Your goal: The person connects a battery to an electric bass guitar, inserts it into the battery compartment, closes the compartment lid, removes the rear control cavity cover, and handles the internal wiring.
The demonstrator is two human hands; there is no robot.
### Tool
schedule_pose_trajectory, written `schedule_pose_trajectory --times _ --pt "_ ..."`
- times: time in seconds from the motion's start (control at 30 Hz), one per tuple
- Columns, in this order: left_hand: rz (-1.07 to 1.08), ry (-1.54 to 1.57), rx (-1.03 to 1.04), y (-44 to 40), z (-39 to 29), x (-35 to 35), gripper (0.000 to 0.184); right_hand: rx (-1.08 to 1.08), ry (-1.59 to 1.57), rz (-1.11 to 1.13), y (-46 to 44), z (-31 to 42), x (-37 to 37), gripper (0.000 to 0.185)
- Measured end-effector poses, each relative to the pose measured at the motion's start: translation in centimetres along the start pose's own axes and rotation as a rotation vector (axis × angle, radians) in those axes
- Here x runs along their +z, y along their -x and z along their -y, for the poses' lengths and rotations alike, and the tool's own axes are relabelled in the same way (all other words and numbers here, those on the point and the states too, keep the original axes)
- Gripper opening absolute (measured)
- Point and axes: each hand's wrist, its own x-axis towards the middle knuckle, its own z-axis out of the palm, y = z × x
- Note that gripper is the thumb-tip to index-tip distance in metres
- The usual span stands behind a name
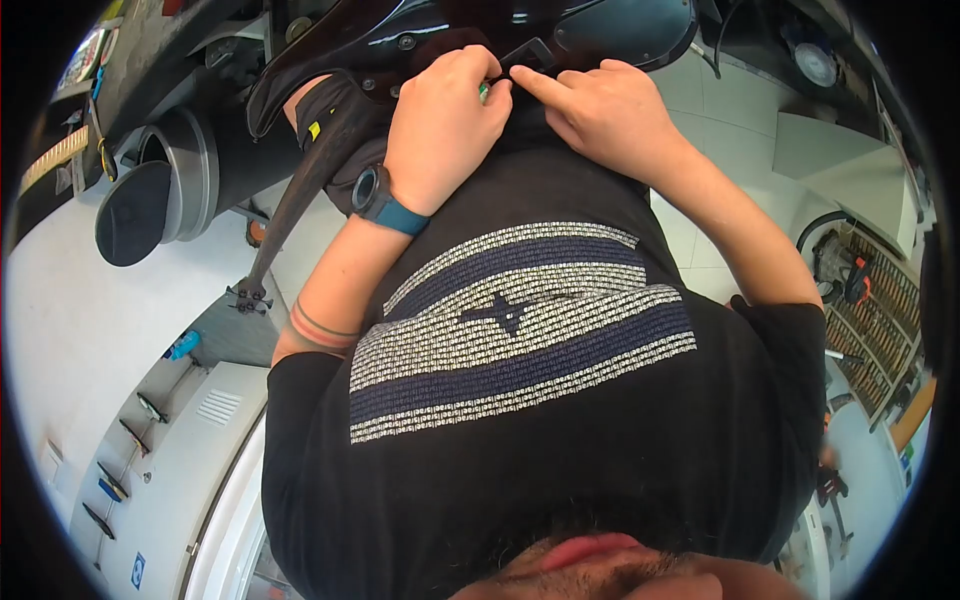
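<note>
black panel (480, 28): 1 | green item (485, 91): 1 | hands (448, 120) (612, 112): 2, left pinching item

Head-worn, my single wide, round-edged view looks steeply down past my mouth (590, 549), very near at the bottom edge, over my shirt (535, 345) to my left hand (446, 118) and right hand (610, 116), farther off near the top

This looks like a repair workshop: glossy black bodywork (470, 30) with bolt heads (406, 42) sits right at the left hand (450, 118) and right hand (612, 112). Well right of the grip stands a slatted rack (845, 342) bearing a reddish implement (858, 280); well left, small implements (112, 484) hang near a vented white cabinet (200, 455).
</note>
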Motion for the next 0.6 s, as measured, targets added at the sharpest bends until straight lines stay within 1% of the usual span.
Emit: schedule_pose_trajectory --times 0.07,0.17,0.27,0.37,0.47,0.57,0.6 --pt "-0.011 -0.145 0.082 -0.4 -0.4 0.1 0.013 0.042 0.03 0.028 -0.1 0.5 0.1 0.065" --pt "0.008 -0.196 0.086 -1.2 -0.5 0.4 0.012 -0.003 0.042 -0.014 -0.2 0.7 0.0 0.051" --pt "0.014 -0.194 0.093 -1.0 -0.3 0.9 0.013 -0.038 0.042 -0.066 -0.3 0.1 0.0 0.044" --pt "-0.002 -0.102 0.081 -0.9 -0.6 0.9 0.015 -0.017 0.049 -0.05 -0.2 0.7 0.0 0.039" --pt "-0.018 0.061 -0.006 -0.7 -0.8 0.4 0.025 0.007 0.031 -0.066 0.0 0.8 0.0 0.028" --pt "-0.025 0.063 -0.037 0.2 -1.5 -0.2 0.039 0.058 0.032 -0.016 -0.4 1.0 -0.3 0.02" --pt "-0.017 0.093 -0.08 0.5 -1.7 -0.5 0.041 0.072 0.045 0.012 -0.6 1.2 -0.6 0.018"
